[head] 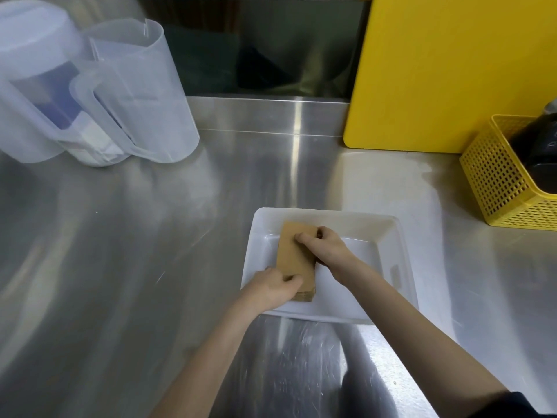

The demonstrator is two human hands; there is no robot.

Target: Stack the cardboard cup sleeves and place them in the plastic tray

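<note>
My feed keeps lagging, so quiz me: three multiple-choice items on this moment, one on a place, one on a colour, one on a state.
1. Where is the sleeve stack?
A. In the left part of the white tray
B. In the yellow basket
C. On the bare counter

2. What colour is the basket at the right?
A. White
B. Yellow
C. Blue

3. How is the stack held?
A. Left hand only
B. Untouched
C. Both hands on it

Answers:
1. A: the brown stack sits inside the tray's walls, toward its left side.
2. B: the perforated basket is yellow, like the board behind it.
3. C: the left hand grips the near end and the right hand the far end.
</note>
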